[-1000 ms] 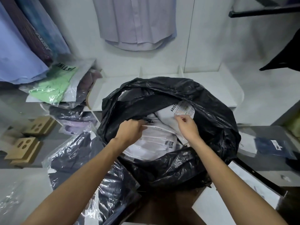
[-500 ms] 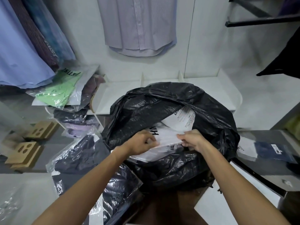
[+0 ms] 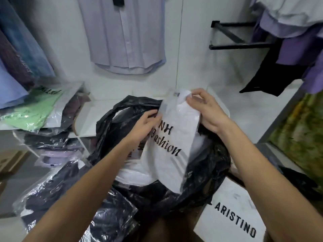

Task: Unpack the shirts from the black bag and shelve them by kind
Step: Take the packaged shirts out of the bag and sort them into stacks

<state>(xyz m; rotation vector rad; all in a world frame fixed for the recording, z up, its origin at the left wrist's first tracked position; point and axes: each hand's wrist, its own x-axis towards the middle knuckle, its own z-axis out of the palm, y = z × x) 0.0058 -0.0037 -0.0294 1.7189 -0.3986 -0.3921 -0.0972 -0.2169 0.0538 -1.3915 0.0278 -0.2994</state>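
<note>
Packed shirt: a white folded shirt in a clear sleeve printed "HN Fashion", tipped up on end, its lower part inside the mouth of the bag, its top clear of the rim.
Right hand: my right hand is clamped on the sleeve's upper edge, thumb in front and fingers curled behind.
Left hand: my left hand is pressed to the sleeve's left edge, fingers folded onto it; I read this as a grasp, though the fingertips are partly hidden behind the plastic.
Black bag: the black bag sits open under both hands, with more white packs stacked inside below my left wrist.
Step in hand: I judge this to be the lift-out of one pack, not yet free of the bag.
Next move: it calls for raising the pack clear of the rim, reading the label, then carrying it to the matching pile.
Left of the left hand: a green packed shirt on a white shelf, and dark and lilac packs beneath it.
Near my left forearm: dark packed shirts in glossy sleeves.
Under my right forearm: a white box marked "ARISTINO".
Beyond the hands: a pale lilac shirt hanging on the wall.
</note>
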